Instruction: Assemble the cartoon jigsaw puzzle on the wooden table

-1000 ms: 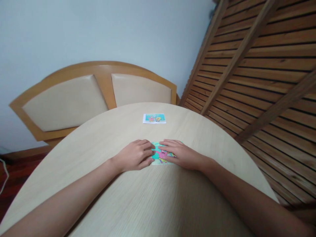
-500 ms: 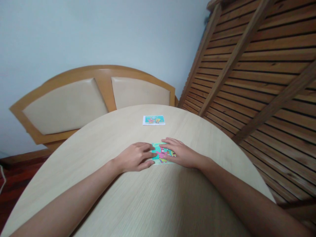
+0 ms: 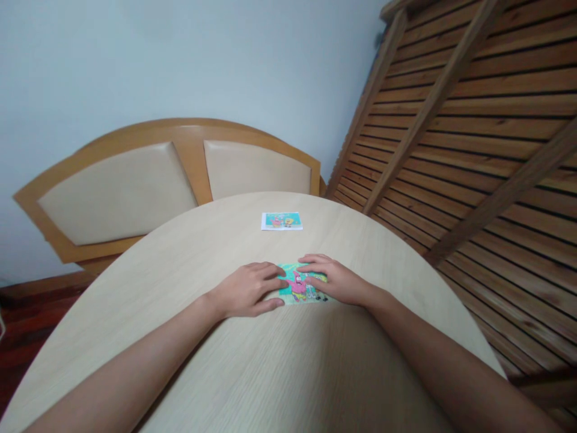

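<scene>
left hand (image 3: 246, 291) palm-down, fingers loosely spread, tips at the left edge of the near teal cartoon picture (image 3: 298, 290); right hand (image 3: 341, 281) also spread, fingers over its far right part, pinching nothing visible. Near picture lies flat on the table (image 3: 243, 373), between the hands. Second cartoon picture (image 3: 283, 221), white strip on its left, lies flat farther back, well apart from both hands

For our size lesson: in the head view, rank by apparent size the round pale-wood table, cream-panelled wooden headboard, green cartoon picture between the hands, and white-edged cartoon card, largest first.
Table
Headboard
Green picture, partly covered
White-edged card, farther; true size unsure
</scene>
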Available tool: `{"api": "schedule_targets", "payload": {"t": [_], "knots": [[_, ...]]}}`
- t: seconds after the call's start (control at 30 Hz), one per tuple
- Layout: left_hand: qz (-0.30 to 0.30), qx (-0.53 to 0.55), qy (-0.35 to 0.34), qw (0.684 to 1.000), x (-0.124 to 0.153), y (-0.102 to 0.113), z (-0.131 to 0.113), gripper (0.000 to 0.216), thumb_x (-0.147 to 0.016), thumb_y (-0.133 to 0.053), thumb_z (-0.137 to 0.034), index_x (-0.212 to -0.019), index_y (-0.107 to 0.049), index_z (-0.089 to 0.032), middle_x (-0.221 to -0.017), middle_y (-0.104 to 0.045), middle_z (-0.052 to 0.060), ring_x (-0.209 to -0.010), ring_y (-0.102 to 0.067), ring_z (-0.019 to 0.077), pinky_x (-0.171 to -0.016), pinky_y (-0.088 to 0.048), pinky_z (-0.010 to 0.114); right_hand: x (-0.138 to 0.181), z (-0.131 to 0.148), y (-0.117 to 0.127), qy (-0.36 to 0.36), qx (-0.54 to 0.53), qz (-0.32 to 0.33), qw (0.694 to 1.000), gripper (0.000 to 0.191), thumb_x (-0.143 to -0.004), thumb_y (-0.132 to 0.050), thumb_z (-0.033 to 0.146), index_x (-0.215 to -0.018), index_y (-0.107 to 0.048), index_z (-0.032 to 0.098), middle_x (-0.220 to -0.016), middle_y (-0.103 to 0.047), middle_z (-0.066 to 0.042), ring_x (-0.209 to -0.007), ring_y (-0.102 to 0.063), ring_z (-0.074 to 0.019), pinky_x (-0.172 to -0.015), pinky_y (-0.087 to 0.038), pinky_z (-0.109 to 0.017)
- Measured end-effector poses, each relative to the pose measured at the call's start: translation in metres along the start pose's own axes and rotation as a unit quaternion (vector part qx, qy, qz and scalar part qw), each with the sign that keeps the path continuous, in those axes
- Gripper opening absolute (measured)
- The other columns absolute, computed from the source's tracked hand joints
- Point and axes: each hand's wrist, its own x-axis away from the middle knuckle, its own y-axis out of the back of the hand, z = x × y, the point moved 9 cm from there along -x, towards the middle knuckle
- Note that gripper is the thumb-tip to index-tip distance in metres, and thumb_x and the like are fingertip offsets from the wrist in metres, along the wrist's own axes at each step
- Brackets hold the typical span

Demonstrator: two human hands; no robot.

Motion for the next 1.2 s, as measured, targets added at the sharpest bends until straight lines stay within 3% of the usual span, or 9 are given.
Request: {"api": "schedule_targets", "payload": {"t": [0.3, 0.53, 0.63, 0.77, 0.9, 1.07, 1.2], "knots": [[-0.007, 0.005, -0.005, 1.000, -0.001, 0.000, 0.000, 0.040, -0.100, -0.047, -0.045, -0.130, -0.059, -0.021, -0.122, -0.063, 0.013, -0.114, -0.061, 0.0275, -0.101, -0.050, 0.044, 0.000, -0.003, 0.003, 0.005, -0.018, -0.016, 1.000, 0.026, -0.094, -0.062, 0.035, -0.113, -0.076, 0.023, -0.129, -0.067, -0.010, -0.123, -0.059, -0.0252, -0.109, -0.045, -0.045], [-0.038, 0.047, 0.025, 0.998, 0.001, 0.001, 0.009, 0.035, -0.102, -0.044, -0.035, -0.130, -0.060, -0.019, -0.126, -0.062, 0.013, -0.119, -0.058, 0.0249, -0.105, -0.048, 0.042, 0.001, 0.001, 0.020, 0.005, 0.063, -0.011, 0.998, 0.028, -0.098, -0.054, 0.031, -0.113, -0.076, 0.022, -0.126, -0.069, -0.010, -0.119, -0.061, -0.0252, -0.105, -0.047, -0.044], [-0.095, 0.074, 0.092, 0.988, 0.006, 0.002, 0.031, 0.032, -0.102, -0.046, -0.034, -0.127, -0.060, -0.018, -0.127, -0.062, 0.013, -0.119, -0.058, 0.0237, -0.105, -0.048, 0.041, 0.002, 0.024, 0.024, 0.010, 0.141, -0.002, 0.990, 0.029, -0.099, -0.051, 0.029, -0.114, -0.076, 0.024, -0.120, -0.072, -0.009, -0.112, -0.063, -0.0257, -0.100, -0.049, -0.044], [-0.156, 0.084, 0.191, 0.966, 0.015, 0.001, 0.059, 0.028, -0.101, -0.047, -0.037, -0.114, -0.063, -0.019, -0.120, -0.066, 0.011, -0.114, -0.061, 0.0253, -0.104, -0.049, 0.045, 0.008, 0.076, -0.010, 0.009, 0.223, 0.049, 0.974, 0.026, -0.098, -0.054, 0.028, -0.117, -0.072, 0.024, -0.125, -0.069, -0.010, -0.110, -0.064, -0.0273, -0.096, -0.052, -0.043], [-0.155, 0.085, 0.206, 0.963, 0.016, -0.001, 0.065, 0.027, -0.100, -0.048, -0.037, -0.113, -0.062, -0.018, -0.118, -0.067, 0.011, -0.113, -0.061, 0.0259, -0.103, -0.049, 0.046, 0.023, 0.104, -0.035, -0.081, 0.291, 0.009, 0.953, 0.035, -0.096, -0.051, 0.016, -0.127, -0.065, 0.025, -0.124, -0.067, -0.016, -0.107, -0.064, -0.0319, -0.086, -0.057, -0.047], [-0.150, 0.080, 0.207, 0.963, 0.015, -0.002, 0.065, 0.027, -0.099, -0.049, -0.036, -0.113, -0.062, -0.018, -0.118, -0.066, 0.012, -0.114, -0.060, 0.0260, -0.103, -0.048, 0.047, 0.032, 0.084, -0.037, -0.167, 0.282, 0.023, 0.945, 0.044, -0.095, -0.046, 0.012, -0.137, -0.057, 0.017, -0.143, -0.054, -0.024, -0.129, -0.053, -0.0431, -0.094, -0.053, -0.060], [-0.145, 0.077, 0.205, 0.965, 0.014, -0.003, 0.065, 0.027, -0.099, -0.049, -0.036, -0.113, -0.062, -0.018, -0.120, -0.066, 0.012, -0.115, -0.060, 0.0266, -0.104, -0.048, 0.047, 0.032, 0.037, -0.020, -0.235, 0.248, 0.003, 0.940, 0.051, -0.098, -0.051, 0.041, -0.141, -0.053, 0.015, -0.153, -0.043, -0.025, -0.141, -0.036, -0.0517, -0.100, -0.042, -0.072]]}}
